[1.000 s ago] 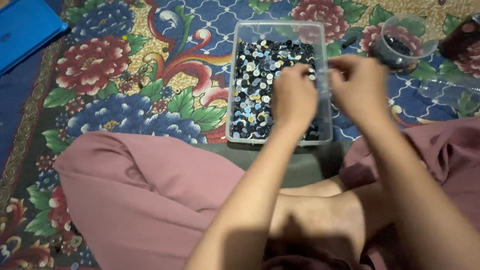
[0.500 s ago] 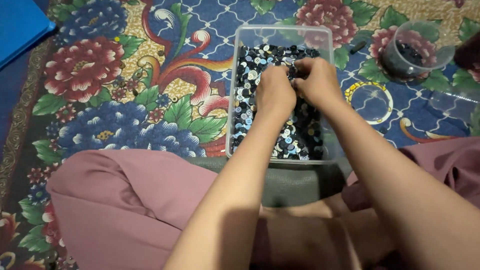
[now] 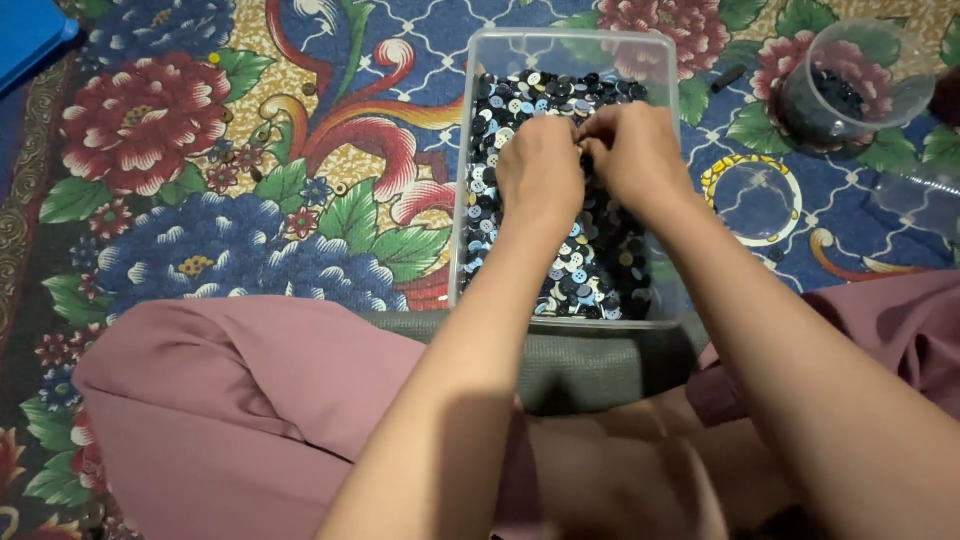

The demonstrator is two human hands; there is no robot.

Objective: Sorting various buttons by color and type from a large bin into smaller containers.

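Both hands, left hand and right hand, meet over the clear tub of buttons, fingers pressed together, perhaps pinching 1 button, hidden.

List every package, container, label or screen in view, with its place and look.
Clear rectangular tub: centre of the carpet, full of dark and pale buttons, both hands inside.
Clear round cup: top right, dark contents.
Clear round lid: right of the tub, flat.
No labels or screens.
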